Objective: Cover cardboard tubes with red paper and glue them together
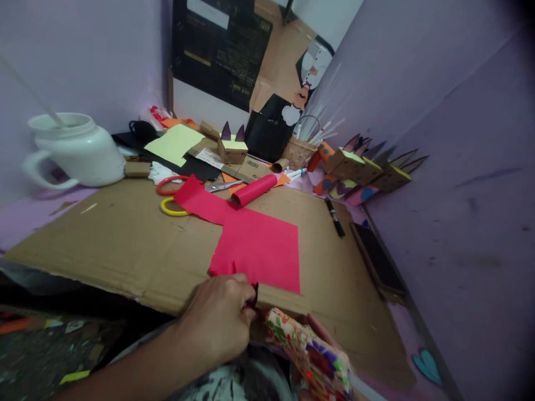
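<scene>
At the front edge of the cardboard sheet, my left hand [221, 314] is closed in a pinch. It grips a small dark piece [253, 295], mostly hidden by the fingers. My right hand [330, 337] is wrapped around a glue gun [311, 353] with a flowered covering and a small red light. The gun's nozzle end points left, close to my left fingertips. Just beyond my left hand lies a red paper sheet [261, 248] with a torn-looking strip at its far left. A rolled red paper tube [254, 190] rests behind it.
Scissors [174, 207] with red and yellow handles lie partly under the red paper. A black marker [335, 217] and a phone [378, 256] are at the right. A white jug [79, 150] stands back left. Box figures with pointed ears [368, 167] line the right wall.
</scene>
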The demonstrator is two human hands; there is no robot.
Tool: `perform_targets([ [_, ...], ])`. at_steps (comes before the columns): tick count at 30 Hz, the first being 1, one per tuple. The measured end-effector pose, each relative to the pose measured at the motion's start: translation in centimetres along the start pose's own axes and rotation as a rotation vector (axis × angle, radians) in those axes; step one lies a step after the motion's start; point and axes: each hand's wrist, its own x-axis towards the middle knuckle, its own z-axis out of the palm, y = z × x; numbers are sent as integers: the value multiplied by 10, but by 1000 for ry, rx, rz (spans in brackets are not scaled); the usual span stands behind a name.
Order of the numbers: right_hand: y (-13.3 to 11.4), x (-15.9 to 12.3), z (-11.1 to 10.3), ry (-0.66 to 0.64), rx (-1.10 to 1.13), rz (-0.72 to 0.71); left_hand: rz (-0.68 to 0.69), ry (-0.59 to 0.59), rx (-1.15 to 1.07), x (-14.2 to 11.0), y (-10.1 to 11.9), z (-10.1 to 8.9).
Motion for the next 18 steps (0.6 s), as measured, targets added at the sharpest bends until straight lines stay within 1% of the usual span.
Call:
perform_targets([
  [4, 18, 8, -5, -5, 48, 3, -2, 7, -2, 1, 0, 1],
  [8, 21, 7, -8, -7, 70, 21, -6, 3, -13, 1, 0, 0],
  [11, 16, 5, -10, -25, 65, 47, -22, 1, -30, 1, 0, 0],
  [13, 9, 1, -11, -7, 31, 65, -22, 10, -39, 2, -1, 1],
  [18, -12, -17, -9, 140, -74, 66, -23, 24, -51, 4, -3, 3],
])
